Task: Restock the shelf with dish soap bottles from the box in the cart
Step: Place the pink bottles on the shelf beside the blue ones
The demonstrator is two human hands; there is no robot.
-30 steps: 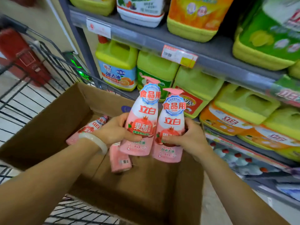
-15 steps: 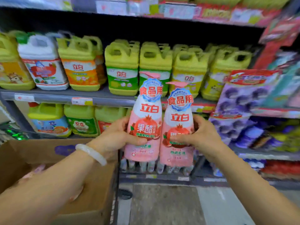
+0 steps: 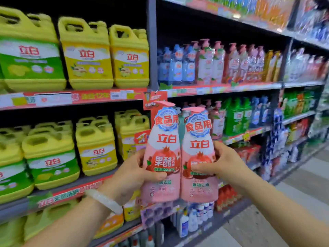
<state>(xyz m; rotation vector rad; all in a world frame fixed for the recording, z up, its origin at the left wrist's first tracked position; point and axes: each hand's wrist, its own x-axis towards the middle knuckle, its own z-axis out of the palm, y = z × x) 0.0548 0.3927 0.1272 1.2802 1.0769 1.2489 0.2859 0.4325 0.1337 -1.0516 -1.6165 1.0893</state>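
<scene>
I hold two pink dish soap bottles upright and side by side in front of the shelves. My left hand (image 3: 132,172) grips the left pink bottle (image 3: 164,139) around its middle. My right hand (image 3: 225,164) grips the right pink bottle (image 3: 199,145) the same way. Each bottle has a pink pump top and a pomegranate label. Matching pink pump bottles (image 3: 236,62) stand on the upper right shelf (image 3: 220,88). The cart and the box are out of view.
Large yellow jugs (image 3: 87,56) fill the left shelves on two levels. Green and blue pump bottles (image 3: 240,115) line the middle right shelf. A grey upright post (image 3: 152,41) divides the two shelf bays. The aisle floor (image 3: 284,211) runs along the lower right.
I have lifted both bottles out of the box in the cart and carried them up and right to the shelves. The cart and box have left the view.
</scene>
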